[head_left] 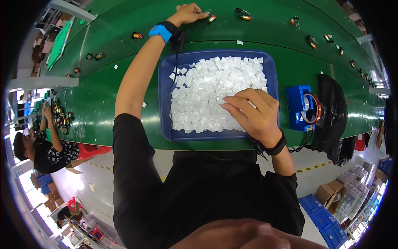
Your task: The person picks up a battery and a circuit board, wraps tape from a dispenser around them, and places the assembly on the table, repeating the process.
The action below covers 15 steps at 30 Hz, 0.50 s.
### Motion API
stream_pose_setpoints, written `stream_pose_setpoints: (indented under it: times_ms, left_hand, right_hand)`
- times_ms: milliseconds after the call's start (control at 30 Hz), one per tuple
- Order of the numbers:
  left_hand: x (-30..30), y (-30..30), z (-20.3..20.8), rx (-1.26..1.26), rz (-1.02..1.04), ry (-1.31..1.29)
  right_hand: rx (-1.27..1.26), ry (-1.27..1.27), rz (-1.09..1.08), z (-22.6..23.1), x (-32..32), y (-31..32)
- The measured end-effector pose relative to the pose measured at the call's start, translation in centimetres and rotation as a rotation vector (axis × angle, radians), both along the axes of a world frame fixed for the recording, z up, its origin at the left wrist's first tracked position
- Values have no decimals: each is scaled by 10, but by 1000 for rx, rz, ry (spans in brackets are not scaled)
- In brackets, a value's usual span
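My left hand (188, 13) stretches far across the green table. Its fingertips are closed together right beside a small red-and-yellow cylindrical part (212, 18); whether they grip it or its wires is hard to see. Below that arm a blue tray (164, 95) holds a heap of small white square pieces (215, 95). Over the tray's right side hovers my right hand (257, 112), thumb and index finger pinched. Anything between those fingertips is too small to make out against the white heap.
More small wired parts (245, 17) lie spread along the green table (137, 50). Right of the tray stand a blue tape dispenser (300, 108) and a black plastic bag (333, 112). A black device with a cable (178, 40) sits behind the tray. A co-worker (52, 151) works at far left.
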<state>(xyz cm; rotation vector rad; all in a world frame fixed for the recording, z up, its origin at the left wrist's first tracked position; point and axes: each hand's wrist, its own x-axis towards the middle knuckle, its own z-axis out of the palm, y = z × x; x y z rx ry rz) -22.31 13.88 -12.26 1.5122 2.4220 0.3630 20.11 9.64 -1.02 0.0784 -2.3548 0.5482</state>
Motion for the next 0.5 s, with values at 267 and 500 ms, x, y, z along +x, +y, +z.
stream_pose_setpoints:
  times_ms: [267,500]
  left_hand:
    - [111,-59,62,513,-119,-542]
    - [215,-145,117,550,-158,-771]
  right_hand:
    - [-148,-43,-139,3,-7,19]
    - [-227,-68,-175,3,-27,30]
